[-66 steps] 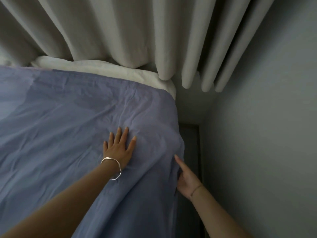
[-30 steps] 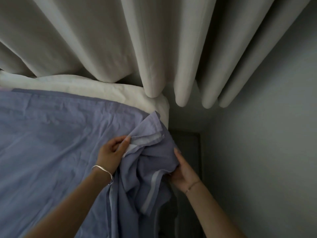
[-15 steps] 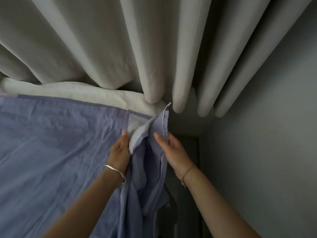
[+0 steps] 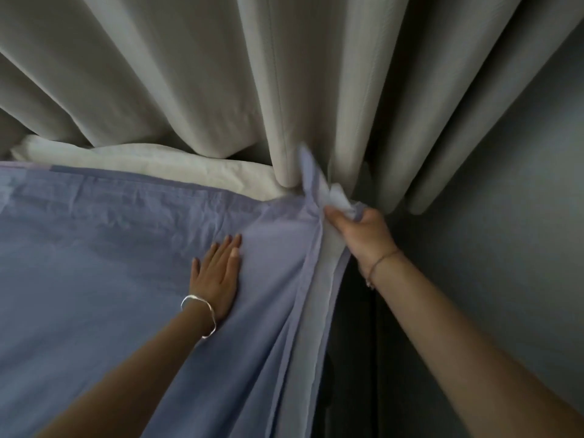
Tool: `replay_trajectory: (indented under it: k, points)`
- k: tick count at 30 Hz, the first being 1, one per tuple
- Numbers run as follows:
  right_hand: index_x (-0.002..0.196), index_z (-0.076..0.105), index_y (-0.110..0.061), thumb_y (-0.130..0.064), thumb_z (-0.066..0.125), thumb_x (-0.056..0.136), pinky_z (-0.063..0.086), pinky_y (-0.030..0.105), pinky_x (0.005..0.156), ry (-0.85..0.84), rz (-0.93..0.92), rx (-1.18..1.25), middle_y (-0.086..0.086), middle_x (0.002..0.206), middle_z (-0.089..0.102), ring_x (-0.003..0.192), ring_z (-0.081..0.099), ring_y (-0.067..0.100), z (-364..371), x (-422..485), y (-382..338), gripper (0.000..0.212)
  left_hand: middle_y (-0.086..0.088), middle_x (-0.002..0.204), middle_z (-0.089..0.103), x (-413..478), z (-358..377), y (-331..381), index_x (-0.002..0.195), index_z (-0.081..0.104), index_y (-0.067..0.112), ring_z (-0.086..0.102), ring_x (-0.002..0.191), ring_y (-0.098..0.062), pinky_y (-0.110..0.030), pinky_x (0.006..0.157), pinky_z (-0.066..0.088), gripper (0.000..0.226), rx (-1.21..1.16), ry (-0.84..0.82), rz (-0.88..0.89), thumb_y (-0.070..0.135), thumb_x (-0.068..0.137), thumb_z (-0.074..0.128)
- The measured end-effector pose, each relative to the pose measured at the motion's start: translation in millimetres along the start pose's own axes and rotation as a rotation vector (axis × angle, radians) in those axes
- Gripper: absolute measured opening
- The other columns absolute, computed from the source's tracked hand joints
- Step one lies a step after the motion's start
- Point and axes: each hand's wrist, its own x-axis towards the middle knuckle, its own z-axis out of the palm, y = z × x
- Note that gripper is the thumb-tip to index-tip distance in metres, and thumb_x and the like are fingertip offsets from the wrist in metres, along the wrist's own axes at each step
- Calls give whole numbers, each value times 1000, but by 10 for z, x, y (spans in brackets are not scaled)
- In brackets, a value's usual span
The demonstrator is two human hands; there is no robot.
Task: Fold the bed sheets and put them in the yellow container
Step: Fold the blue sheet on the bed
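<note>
Head view: blue bed sheet (image 4: 94, 263) spread over the bed, white bedding (image 4: 177, 167) along its far edge. Left hand (image 4: 218, 273) flat, fingers straight, pressing sheet near far right corner. Right hand (image 4: 360, 229) grips bunched sheet corner, beside curtain (image 4: 221, 74).

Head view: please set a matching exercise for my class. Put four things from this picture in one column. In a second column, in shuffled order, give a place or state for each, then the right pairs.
Column one
1. left hand
2. right hand
3. curtain
4. white bedding

Column two
A. grips the bunched corner of the blue sheet
B. hangs in deep folds
C. lies flat, fingers straight, on the blue sheet
D. shows beyond the blue sheet's far edge, below the curtain's hem

Pairs: 1-C, 2-A, 3-B, 4-D
</note>
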Motion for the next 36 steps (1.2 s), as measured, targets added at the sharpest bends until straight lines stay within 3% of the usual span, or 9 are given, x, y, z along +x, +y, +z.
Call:
replay_trajectory:
  k: [3, 6, 9, 11, 17, 22, 29, 33, 36]
  points:
    - [122, 56, -12, -29, 58, 92, 48, 28, 75, 78, 243, 82, 4, 108, 62, 87, 58, 17, 8, 4, 278, 35, 14, 157, -2, 73, 7, -49, 148, 1, 36, -8, 145, -12, -41, 115, -10, 47, 156, -105, -23, 40, 101, 7]
    - [114, 60, -20, -47, 60, 86, 51, 35, 76, -197, 573, 209, 10, 112, 66, 91, 62, 22, 117, -249, 607, 39, 14, 156, -12, 104, 16, -79, 147, -5, 38, -15, 144, -12, -40, 114, -14, 48, 218, -137, -16, 39, 101, 9]
    - [117, 58, -22, -45, 74, 68, 49, 40, 88, -300, 631, 185, 7, 111, 67, 102, 61, 26, 68, -447, 777, 57, 13, 156, -12, 136, 4, -115, 147, -4, 39, -15, 144, -13, -42, 115, -14, 48, 230, -169, -8, 40, 101, 8]
    - [124, 56, -17, -36, 78, 62, 49, 37, 85, -285, 610, 135, 7, 114, 66, 104, 60, 25, 19, -543, 805, 69, 12, 156, -12, 133, 2, -113, 147, -2, 38, -15, 144, -13, -42, 115, -13, 47, 242, -165, -3, 40, 101, 9]
    - [113, 61, -24, -34, 67, 69, 49, 40, 89, -289, 412, 472, 4, 111, 68, 105, 62, 25, 12, -609, 523, 45, 8, 156, 15, -14, -153, -74, 147, 21, 31, 3, 145, -10, -37, 117, -7, 45, -30, -18, 65, 37, 102, 18]
    - [109, 64, -18, -18, 75, 73, 49, 38, 93, -489, 543, 164, 5, 112, 69, 106, 63, 23, 217, -897, 711, 38, 5, 151, 31, -360, -330, -223, 144, 32, 25, 15, 144, -14, -33, 116, 0, 73, -72, 231, 152, 61, 84, 11]
    - [126, 58, -15, -30, 91, 48, 50, 37, 78, -357, 522, 509, 9, 118, 67, 105, 64, 29, 23, -1188, 793, 86, 2, 149, 35, -947, -458, -684, 143, 35, 21, 17, 144, -17, -36, 118, 4, 82, -57, 240, 95, 65, 78, 13]
    - [126, 58, -9, -29, 85, 65, 56, 31, 76, -453, 548, 325, 12, 120, 65, 107, 64, 28, 140, -1702, 928, 70, 11, 154, 20, -1471, -361, -939, 147, 19, 29, 7, 145, -15, -37, 117, -3, 83, 81, 135, 88, 69, 75, 8]
    - [126, 57, -9, -21, 71, 75, 57, 26, 68, -281, 421, 240, 12, 116, 67, 96, 66, 25, 12, -1639, 795, 54, 20, 152, -4, -1791, -276, -1077, 143, -10, 37, -7, 144, -9, -36, 115, -11, 80, 180, 51, 54, 71, 70, -3]
